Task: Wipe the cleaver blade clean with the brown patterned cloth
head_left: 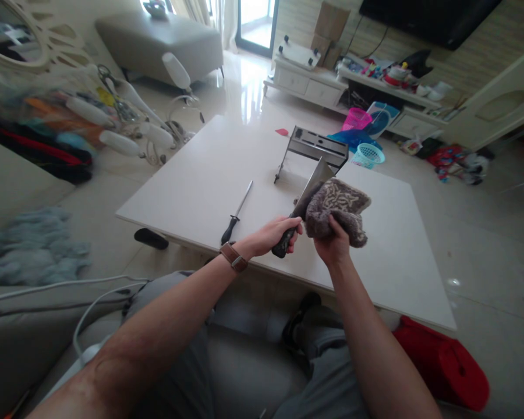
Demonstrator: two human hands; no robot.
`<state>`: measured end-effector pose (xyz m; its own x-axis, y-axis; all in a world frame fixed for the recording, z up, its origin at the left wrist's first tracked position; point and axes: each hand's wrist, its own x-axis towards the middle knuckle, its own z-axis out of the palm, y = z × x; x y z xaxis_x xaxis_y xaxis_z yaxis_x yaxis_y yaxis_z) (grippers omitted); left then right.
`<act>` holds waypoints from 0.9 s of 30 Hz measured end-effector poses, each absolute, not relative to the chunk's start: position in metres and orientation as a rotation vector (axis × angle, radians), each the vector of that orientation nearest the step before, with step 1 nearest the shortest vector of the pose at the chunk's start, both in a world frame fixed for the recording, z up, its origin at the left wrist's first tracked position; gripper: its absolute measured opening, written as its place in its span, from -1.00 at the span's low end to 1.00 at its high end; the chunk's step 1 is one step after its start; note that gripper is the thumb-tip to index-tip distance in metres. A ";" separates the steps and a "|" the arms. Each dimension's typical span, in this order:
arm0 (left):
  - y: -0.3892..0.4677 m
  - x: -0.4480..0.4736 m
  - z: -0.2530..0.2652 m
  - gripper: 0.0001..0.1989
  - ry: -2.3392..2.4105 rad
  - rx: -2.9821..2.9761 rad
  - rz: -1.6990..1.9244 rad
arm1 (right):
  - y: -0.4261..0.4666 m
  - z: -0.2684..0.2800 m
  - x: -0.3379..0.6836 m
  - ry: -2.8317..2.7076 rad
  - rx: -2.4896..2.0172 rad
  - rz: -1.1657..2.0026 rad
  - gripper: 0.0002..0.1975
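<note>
My left hand [275, 237] is wrapped round the dark handle of a cleaver [310, 189], whose broad blade points up and away over the table. My right hand [334, 244] grips a fluffy grey-brown patterned cloth [343, 203], bunched up against the right side of the blade. The cloth hides part of the blade. On the white table, left of my hands, lies a sharpening steel [238, 215] with a black handle. Beyond the cleaver stands a metal rack-like frame [318, 142] with a slotted top.
The white table [179, 180] spans the middle, its near edge by my knees. A turquoise basket [369, 154] and a pink basket [357, 119] are past its far side. A lamp with several white shades [122, 142] is at left. A red object [443, 364] sits at lower right.
</note>
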<state>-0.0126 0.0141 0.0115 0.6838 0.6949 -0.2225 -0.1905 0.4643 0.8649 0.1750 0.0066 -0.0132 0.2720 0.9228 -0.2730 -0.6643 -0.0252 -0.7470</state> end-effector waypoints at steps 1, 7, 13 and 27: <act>0.014 -0.013 0.011 -0.65 0.641 0.930 0.575 | 0.008 -0.016 0.173 -0.363 -0.947 1.297 -0.83; 0.012 -0.011 0.011 -0.77 0.762 0.822 0.586 | 0.010 -0.028 0.166 -0.408 -0.973 1.314 -0.77; 0.013 -0.007 0.012 -0.69 0.920 0.942 0.664 | 0.008 -0.031 0.160 -0.376 -0.993 1.348 -0.73; 0.011 -0.006 0.013 -0.61 0.975 1.202 0.563 | 0.007 -0.032 0.168 -0.402 -0.967 1.484 -0.81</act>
<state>-0.0063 0.0113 0.0131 0.4969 0.8057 -0.3222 0.1242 0.3014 0.9454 0.1680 0.0072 -0.0317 0.1090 0.9391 -0.3260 -0.6461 -0.1823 -0.7412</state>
